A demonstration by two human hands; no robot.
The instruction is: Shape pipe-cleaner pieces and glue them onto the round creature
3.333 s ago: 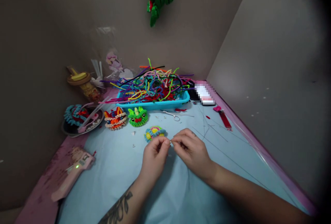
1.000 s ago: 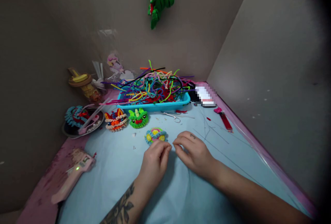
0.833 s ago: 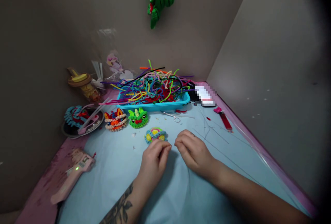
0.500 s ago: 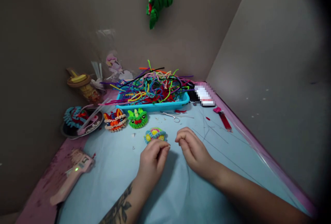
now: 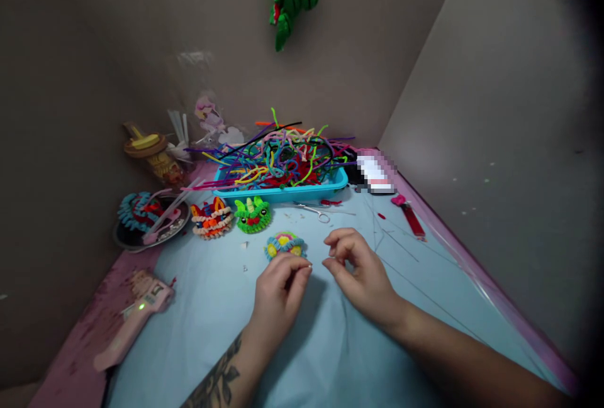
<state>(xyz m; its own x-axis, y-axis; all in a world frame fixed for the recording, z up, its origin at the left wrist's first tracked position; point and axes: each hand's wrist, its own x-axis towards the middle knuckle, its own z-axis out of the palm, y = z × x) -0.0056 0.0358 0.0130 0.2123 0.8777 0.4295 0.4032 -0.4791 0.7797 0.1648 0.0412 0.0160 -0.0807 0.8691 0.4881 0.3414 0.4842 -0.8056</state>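
Note:
My left hand point(image 5: 282, 288) is closed in a pinch, with a tiny pale bit showing at the fingertips, too small to name. To its right, my right hand point(image 5: 358, 276) is held with thumb and fingers apart, nothing visible between them. Just beyond my left hand lies a blue, yellow and pink fuzzy piece point(image 5: 284, 245), partly covered by that hand. Farther left sit a green fuzzy animal head point(image 5: 253, 216) with eyes and horns and an orange, cream and blue one point(image 5: 212, 219).
A blue tray point(image 5: 283, 194) heaped with colourful pipe cleaners stands at the back. Scissors point(image 5: 317, 212) lie before it. On the left are a pink glue gun point(image 5: 136, 326) with a green light and a metal bowl point(image 5: 129, 243). A phone point(image 5: 377, 175) lies back right.
My right hand's fingers have parted from a pinch, the thumb now separate from the fingertips. My left hand keeps its pinch. The view has shifted slightly.

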